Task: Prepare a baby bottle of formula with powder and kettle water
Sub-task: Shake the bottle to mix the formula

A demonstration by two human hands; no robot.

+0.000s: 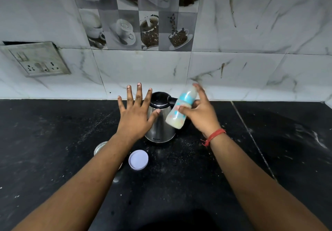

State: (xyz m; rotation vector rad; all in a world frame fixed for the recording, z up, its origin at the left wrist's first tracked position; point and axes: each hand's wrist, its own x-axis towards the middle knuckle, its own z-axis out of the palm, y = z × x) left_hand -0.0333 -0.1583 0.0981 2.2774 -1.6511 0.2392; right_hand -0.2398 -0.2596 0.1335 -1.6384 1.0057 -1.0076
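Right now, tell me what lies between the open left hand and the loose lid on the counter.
Nothing visible does. The left hand hovers spread above the counter; the lid lies uncovered beside that forearm.

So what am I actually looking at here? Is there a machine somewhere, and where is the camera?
No machine: these are a person's two bare arms, filmed by a wide-angle camera worn on their head, looking down at a black counter. The right hand grips a baby bottle, tilted and blurred, with pale liquid inside. The left hand is spread open above the counter, in front of a steel kettle with a black lid. Nearer the person lie a round white lid and, partly hidden under the left forearm, a round container.
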